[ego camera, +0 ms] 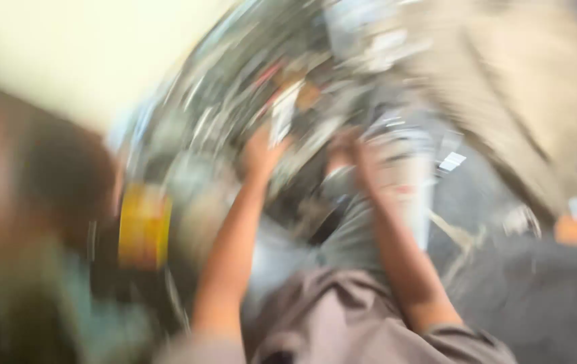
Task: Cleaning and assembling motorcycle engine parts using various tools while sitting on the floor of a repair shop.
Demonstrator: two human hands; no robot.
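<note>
Nearest the camera a grey-brown garment [342,317] fills the bottom of the view, with two bare forearms rising out of its short sleeves. The left hand [259,154] reaches up to a pale, narrow strip of something [282,116]; its fingers seem to rest on or just under that strip, but whether they pinch it or only touch it cannot be told through the blur. The right hand [362,156] is raised beside it, close to a pale upright object [415,195], and its grip is equally unreadable, spread or curled.

Left of the arms sits a yellow block-like shape [143,226], and at the far left edge a dark brown mass [25,175], possibly another person, is cut off by the frame.

Beyond the hands lies a curved jumble of dark and shiny parts [234,87], streaked by camera motion. A tan surface [524,87] sweeps across the upper right, and a pale wall [59,47] fills the upper left.

Judging progress, the work looks mid-way: both hands are engaged at the jumble, nothing finished shows. Almost every outline is smeared.
</note>
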